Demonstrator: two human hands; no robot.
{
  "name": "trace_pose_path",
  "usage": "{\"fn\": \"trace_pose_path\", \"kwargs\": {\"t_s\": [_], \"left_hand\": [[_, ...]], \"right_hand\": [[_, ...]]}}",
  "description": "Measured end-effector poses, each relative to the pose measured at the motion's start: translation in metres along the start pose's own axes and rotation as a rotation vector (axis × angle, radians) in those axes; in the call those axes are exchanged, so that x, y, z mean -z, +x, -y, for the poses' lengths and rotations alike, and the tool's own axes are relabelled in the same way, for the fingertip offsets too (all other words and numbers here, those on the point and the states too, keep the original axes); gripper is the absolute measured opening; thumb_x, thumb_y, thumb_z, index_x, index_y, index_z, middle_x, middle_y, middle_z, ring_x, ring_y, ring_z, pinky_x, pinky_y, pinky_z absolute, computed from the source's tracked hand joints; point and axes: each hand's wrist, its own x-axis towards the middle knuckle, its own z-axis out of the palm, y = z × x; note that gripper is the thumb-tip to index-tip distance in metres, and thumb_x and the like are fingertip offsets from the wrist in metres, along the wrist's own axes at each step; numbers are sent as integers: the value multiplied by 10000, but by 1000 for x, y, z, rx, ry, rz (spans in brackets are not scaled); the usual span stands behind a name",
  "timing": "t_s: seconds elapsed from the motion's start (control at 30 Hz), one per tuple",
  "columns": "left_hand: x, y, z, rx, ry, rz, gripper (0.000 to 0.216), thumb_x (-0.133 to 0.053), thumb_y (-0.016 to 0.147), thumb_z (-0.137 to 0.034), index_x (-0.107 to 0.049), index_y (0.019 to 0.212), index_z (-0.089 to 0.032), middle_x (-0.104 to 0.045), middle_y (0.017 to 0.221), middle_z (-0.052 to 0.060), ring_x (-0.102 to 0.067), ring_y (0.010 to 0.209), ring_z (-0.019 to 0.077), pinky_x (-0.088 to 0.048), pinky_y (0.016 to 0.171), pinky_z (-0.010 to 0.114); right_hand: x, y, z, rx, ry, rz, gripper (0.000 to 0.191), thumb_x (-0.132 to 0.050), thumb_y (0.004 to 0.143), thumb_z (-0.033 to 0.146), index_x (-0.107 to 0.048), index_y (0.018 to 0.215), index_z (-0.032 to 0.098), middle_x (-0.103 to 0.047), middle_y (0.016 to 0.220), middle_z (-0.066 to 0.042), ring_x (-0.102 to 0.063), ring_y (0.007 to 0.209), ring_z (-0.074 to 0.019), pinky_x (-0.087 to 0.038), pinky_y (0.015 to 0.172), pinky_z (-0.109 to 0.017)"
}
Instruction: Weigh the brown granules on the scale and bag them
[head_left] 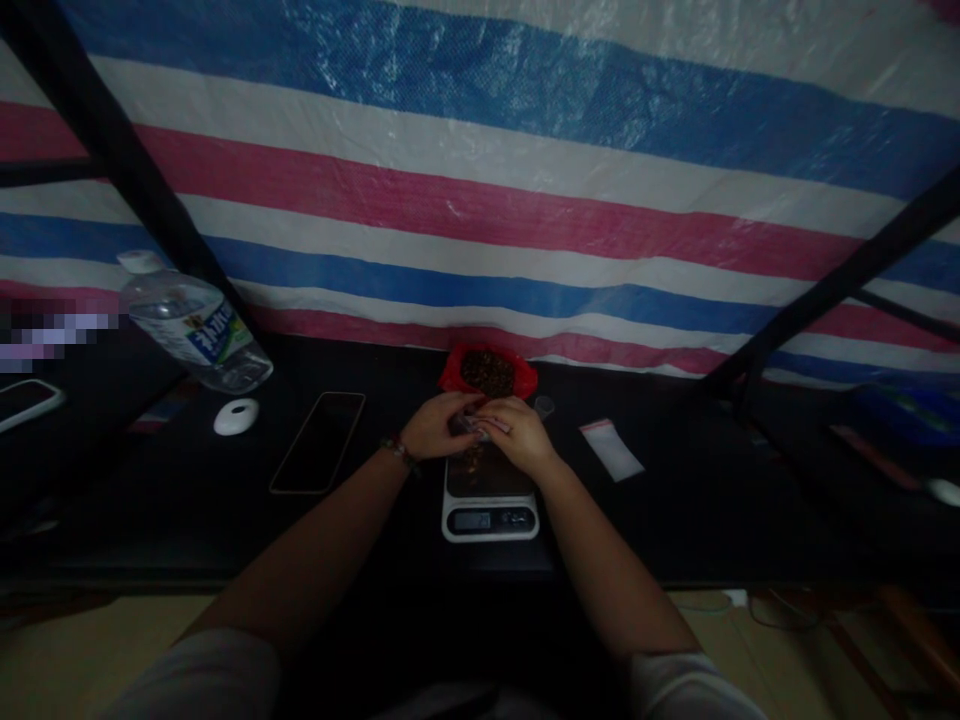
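Observation:
My left hand (439, 426) and my right hand (519, 432) meet over the back part of a white digital kitchen scale (450, 520). Between them, their fingers are closed on a small clear plastic bag (471, 424) with a pinkish edge; its contents are mostly covered. Some small light-brown bits (474, 460) show just below the bag, over the dark weighing plate; I cannot tell whether they lie on it. The lit display is too blurred to read. Right behind my hands stands a red container (527, 379) holding many small brown pieces.
A small clear cup or lid (544, 406) and a flat white bag with a red edge (611, 450) lie to the right. To the left are a phone (319, 443), a white mouse-like object (236, 416) and a plastic bottle (195, 325). A striped sheet (480, 200) hangs behind the black table.

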Motion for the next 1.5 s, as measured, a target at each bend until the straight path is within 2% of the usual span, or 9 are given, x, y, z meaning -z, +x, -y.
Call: {"fn": "trace_pose_path", "kwargs": {"t_s": [0.13,0.27,0.33,0.4,0.47,0.7,1.03,1.3,1.5], "left_hand": [[0,-1,4,36,-22,-36,524,-641,737,-340,-536,1222,-170,-660,1041,86,-622,951,216,-484,868,361],[0,-2,8,92,-22,-129,456,-600,774,-316,-550,1202,-165,-662,1012,79,-624,918,201,-492,846,352],[2,-3,8,114,-22,-167,430,-594,779,-297,-559,1187,-164,-667,974,71,-623,900,197,-494,839,348],[3,-3,8,130,-35,-189,417,-596,778,-285,-565,1178,-169,-670,932,60,-623,874,189,-498,824,339],[3,-4,8,145,-51,-203,410,-596,778,-277,-568,1174,-173,-669,905,51,-624,851,182,-503,806,329],[-1,-5,9,160,-60,-203,385,-596,780,-274,-581,1150,-168,-671,891,46,-628,851,177,-503,801,317],[-3,-5,11,125,-43,-198,372,-589,778,-274,-587,1137,-177,-668,906,46,-627,851,175,-504,806,324],[-1,-3,10,236,-16,-160,379,-597,775,-303,-589,1128,-165,-666,944,64,-626,861,187,-502,818,344],[-2,-15,12,248,-69,-226,432,-601,776,-297,-544,1181,-161,-648,977,74,-625,879,187,-502,826,346]], "right_hand": [[9,-6,-5,-44,62,-28,104,-576,841,213,-673,853,176,-649,857,-47,-592,819,-145,-463,747,-272],[15,-8,6,8,-9,264,124,-627,806,266,-681,886,188,-650,882,-42,-584,875,-161,-438,821,-300],[15,-7,15,39,-46,414,265,-688,751,345,-672,973,202,-640,1005,-57,-560,990,-192,-406,899,-336],[12,-7,24,58,-54,509,419,-737,687,390,-652,1054,208,-606,1115,-71,-520,1081,-215,-383,944,-349],[7,-8,30,76,-58,552,441,-747,680,362,-646,1076,200,-594,1136,-74,-507,1096,-214,-380,955,-342],[-9,-12,26,42,-177,505,179,-605,813,162,-683,974,169,-630,1013,-71,-556,983,-181,-406,922,-322],[-3,-3,25,-16,-322,511,170,-541,835,159,-708,868,153,-649,904,-74,-580,890,-164,-421,836,-266],[2,-4,25,-84,-387,474,165,-550,811,165,-692,894,144,-662,916,-76,-591,909,-168,-400,846,-270],[-4,-6,25,-69,-364,460,179,-538,805,136,-689,900,135,-657,911,-76,-585,908,-164,-390,850,-263]]}}
